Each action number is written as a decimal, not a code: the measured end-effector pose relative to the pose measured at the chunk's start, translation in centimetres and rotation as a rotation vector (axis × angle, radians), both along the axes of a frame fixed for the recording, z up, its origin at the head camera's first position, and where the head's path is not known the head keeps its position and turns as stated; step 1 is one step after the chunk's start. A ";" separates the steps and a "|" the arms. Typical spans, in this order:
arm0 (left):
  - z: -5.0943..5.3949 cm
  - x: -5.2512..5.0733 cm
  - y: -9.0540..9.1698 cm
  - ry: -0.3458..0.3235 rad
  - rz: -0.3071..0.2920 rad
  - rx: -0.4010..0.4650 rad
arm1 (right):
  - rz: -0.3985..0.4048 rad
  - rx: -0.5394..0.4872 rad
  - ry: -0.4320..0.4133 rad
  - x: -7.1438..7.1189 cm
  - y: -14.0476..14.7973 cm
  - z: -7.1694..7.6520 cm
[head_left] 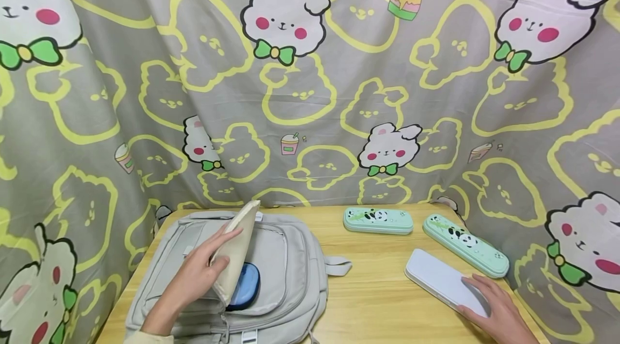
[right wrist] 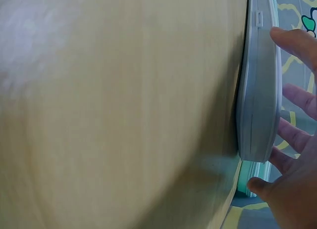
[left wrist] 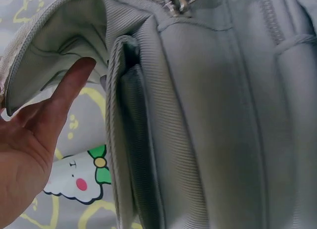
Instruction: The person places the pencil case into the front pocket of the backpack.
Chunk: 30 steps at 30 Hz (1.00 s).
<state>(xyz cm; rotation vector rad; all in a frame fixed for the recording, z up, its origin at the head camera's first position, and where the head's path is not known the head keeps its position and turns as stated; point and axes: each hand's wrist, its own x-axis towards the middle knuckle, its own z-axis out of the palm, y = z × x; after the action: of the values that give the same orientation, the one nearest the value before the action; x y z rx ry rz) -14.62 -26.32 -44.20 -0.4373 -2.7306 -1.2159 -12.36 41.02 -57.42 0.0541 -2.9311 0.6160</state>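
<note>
A grey backpack point(head_left: 295, 225) lies on the table with its front pocket flap point(head_left: 244, 236) lifted. My left hand point(head_left: 196, 268) holds that flap up; the left wrist view shows the thumb point(left wrist: 81, 73) on its inner side, with the other fingers partly hidden. Under the flap, a blue rounded case point(head_left: 247, 285) sits at the pocket. My right hand point(head_left: 499, 306) rests on a pale bluish-white pencil case point(head_left: 441, 276), which lies on the table. In the right wrist view its fingers are spread, touching the case's top, and the thumb is near one end.
Two mint-green pencil cases with panda pictures lie farther back, one crosswise point(head_left: 378, 221) and one slanted point(head_left: 465, 244) beside the pale case. A strap loop point(head_left: 339, 265) sticks out from the backpack. Patterned curtain point(head_left: 310, 91) surrounds the wooden table point(head_left: 368, 301) behind and at both sides.
</note>
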 end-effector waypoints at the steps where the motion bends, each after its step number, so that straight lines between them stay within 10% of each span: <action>1: 0.1 -0.1 0.0 0.005 -0.007 -0.008 | -0.003 0.001 -0.012 0.0 0.1 0.0; 13: 1.8 -1.9 0.4 -0.156 -0.073 -0.038 | -0.010 -0.008 -0.066 0.2 0.6 -0.5; 30: 2.8 -4.3 1.5 -0.181 -0.104 -0.076 | -0.003 -0.019 -0.090 0.2 0.9 -0.8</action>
<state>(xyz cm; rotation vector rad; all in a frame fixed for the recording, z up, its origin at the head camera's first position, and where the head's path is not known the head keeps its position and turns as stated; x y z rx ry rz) -18.96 -24.81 -41.41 -0.5068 -2.9486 -1.2361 -12.16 41.97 -58.20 0.0205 -3.0108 0.6625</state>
